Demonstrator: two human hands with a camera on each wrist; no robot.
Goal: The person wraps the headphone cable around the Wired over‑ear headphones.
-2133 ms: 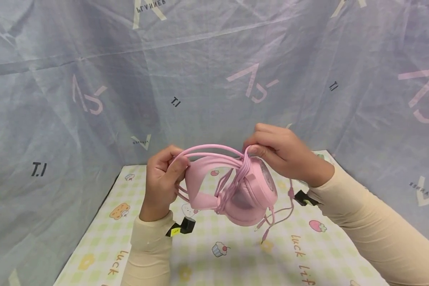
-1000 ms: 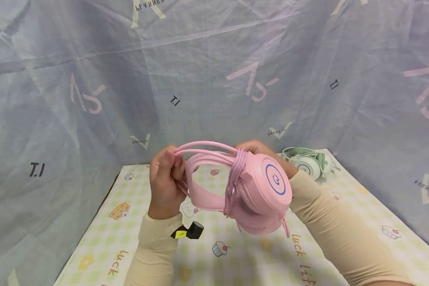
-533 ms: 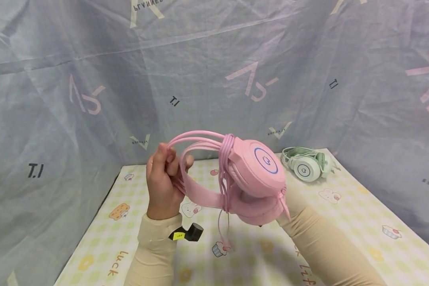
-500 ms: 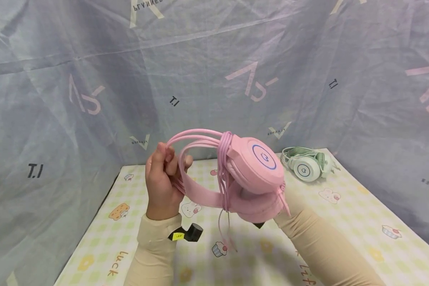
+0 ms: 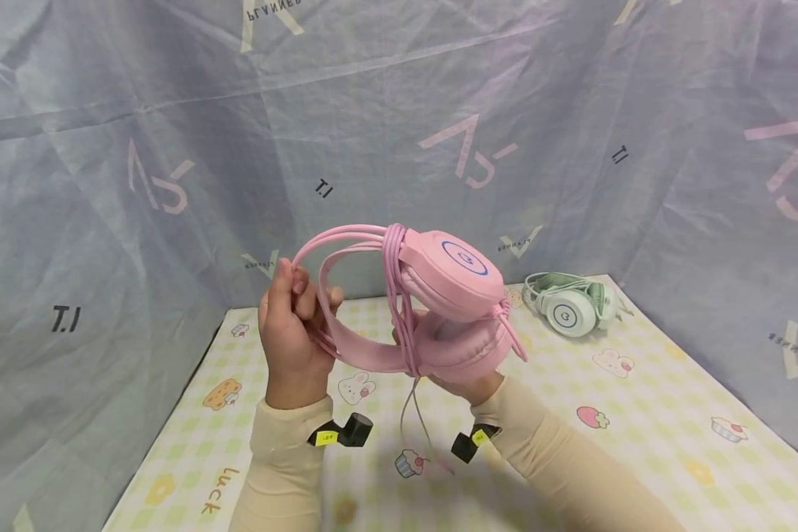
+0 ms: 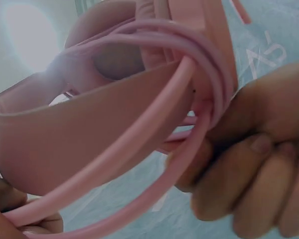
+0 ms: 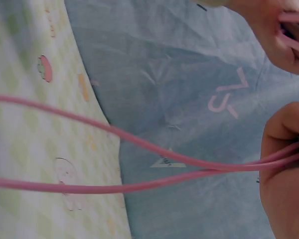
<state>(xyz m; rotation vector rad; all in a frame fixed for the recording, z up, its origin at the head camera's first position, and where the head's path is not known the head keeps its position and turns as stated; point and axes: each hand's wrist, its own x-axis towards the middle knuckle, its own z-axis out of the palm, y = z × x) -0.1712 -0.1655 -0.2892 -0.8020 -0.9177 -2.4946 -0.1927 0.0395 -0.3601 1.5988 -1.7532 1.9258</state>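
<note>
A pair of pink headphones [image 5: 448, 288] is held up above the table, ear cups to the right and headband to the left. My left hand [image 5: 294, 347] grips the thin outer tubes of the headband. Several turns of pink cable [image 5: 394, 266] wrap round both sides of the band beside the cups. My right hand [image 5: 471, 387] is mostly hidden behind the lower cup. In the left wrist view, that right hand [image 6: 269, 164] has curled fingers near the wraps. The cable's loose length [image 7: 89, 189] runs out of its grip in the right wrist view, and its ends dangle below.
Green-and-white headphones [image 5: 568, 307] lie at the back right of the table. A checked tablecloth [image 5: 645, 436] with printed pictures covers the table. Grey-blue cloth [image 5: 372, 148] hangs behind and at both sides.
My right hand has gone from above the cups round behind them to underneath, with the cable. The headphones have tilted and shifted up and left lately; the loose cable ends now hang under the wraps.
</note>
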